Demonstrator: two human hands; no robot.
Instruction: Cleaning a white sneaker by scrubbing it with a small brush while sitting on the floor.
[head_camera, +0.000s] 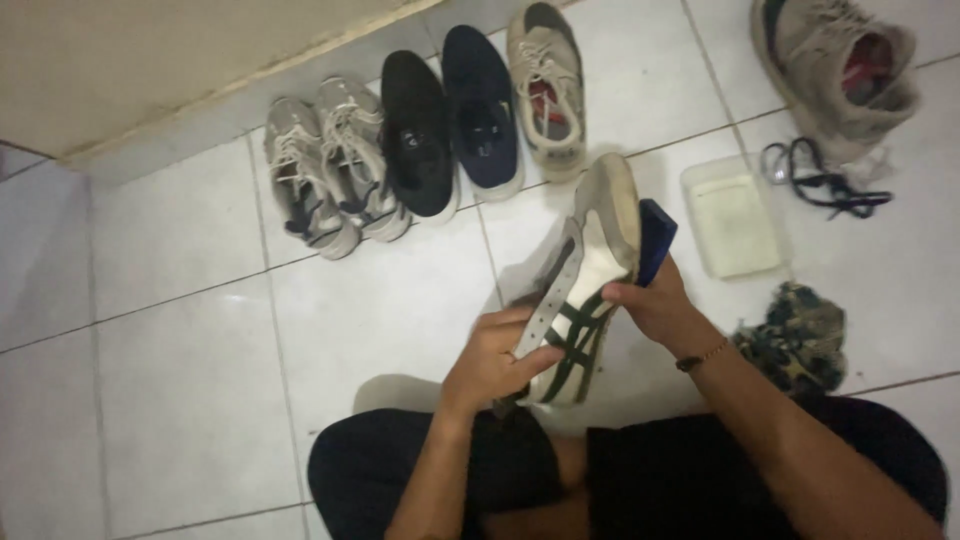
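A white sneaker (590, 250) with dark green stripes is held up over the tiled floor, its toe pointing away from me. My left hand (490, 360) grips its heel end and side from below. My right hand (655, 300) presses a dark blue brush (655, 235) against the sneaker's right side near the sole. A thin bracelet sits on my right wrist. My legs in black shorts fill the bottom of the view.
Along the wall stand two grey sneakers (325, 165), a black shoe (415, 130), a navy shoe (482, 105) and a beige sneaker (545, 85). Another beige sneaker (840, 65) lies top right, with dark laces (820, 180), a whitish plastic tub (735, 215) and a patterned cloth (795, 340).
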